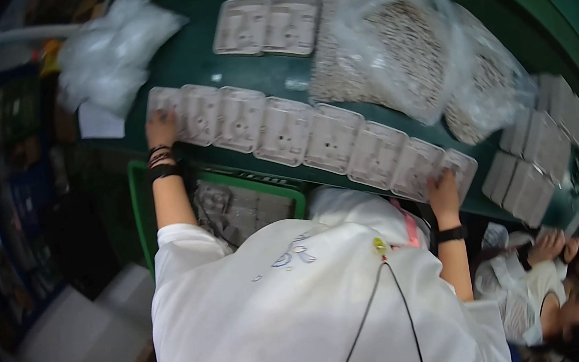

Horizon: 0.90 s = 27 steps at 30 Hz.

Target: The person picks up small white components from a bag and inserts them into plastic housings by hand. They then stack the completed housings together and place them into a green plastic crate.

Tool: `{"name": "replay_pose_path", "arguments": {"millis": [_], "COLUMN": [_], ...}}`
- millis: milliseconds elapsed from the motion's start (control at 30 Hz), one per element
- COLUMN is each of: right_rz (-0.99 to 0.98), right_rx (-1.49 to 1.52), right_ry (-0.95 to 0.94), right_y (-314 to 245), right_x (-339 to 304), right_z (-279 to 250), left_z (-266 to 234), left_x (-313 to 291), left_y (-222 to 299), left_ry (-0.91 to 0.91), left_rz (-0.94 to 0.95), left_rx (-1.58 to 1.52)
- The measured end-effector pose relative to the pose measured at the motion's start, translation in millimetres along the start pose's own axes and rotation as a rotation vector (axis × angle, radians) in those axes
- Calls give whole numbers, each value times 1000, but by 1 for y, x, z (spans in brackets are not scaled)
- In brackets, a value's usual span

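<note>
Several pale grey, shallow plastic housings with rounded corners lie side by side in a slanting row along the near edge of the green table [214, 77]. My left hand [162, 129] rests on the leftmost housing [163, 99], fingers stretched over its near part. At the other end, my right hand [444, 197] touches the near part of the rightmost housing [461, 164] and the one beside it [416, 166]. Its fingers are apart and lie on the plastic. Between my hands, the middle housings [283, 131] show moulded ribs and small holes. Neither hand lifts anything.
Two more housings [266, 25] lie farther back. Clear bags of small pale parts [400, 44] fill the back right; stacked grey housings [538, 144] stand beyond. A crumpled plastic bag [117, 53] sits at left. A green crate [292, 197] is below the edge. Another person [546, 292] works at right.
</note>
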State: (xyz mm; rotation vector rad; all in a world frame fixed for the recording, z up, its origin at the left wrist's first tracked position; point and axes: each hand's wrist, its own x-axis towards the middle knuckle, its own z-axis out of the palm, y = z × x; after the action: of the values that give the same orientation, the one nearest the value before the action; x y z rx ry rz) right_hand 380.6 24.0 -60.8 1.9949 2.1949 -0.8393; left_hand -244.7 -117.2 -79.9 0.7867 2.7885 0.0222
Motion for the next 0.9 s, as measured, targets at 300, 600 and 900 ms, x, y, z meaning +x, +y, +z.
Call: {"name": "replay_pose_path", "arguments": {"millis": [300,600,900], "right_rz": [64,191,235], "right_rx": [157,194,167], "right_ry": [93,236,266], "right_y": [-13,5,20], "right_x": [2,-1,4], "right_z": [-8,-31,-35], "left_z": [21,13,-2], "left_x": [15,-13,-47], "left_y": [-26,24,63], "left_ry": [48,-33,-83], "left_rz": [-97,-74,-121], "left_rx": [-57,19,-3]}}
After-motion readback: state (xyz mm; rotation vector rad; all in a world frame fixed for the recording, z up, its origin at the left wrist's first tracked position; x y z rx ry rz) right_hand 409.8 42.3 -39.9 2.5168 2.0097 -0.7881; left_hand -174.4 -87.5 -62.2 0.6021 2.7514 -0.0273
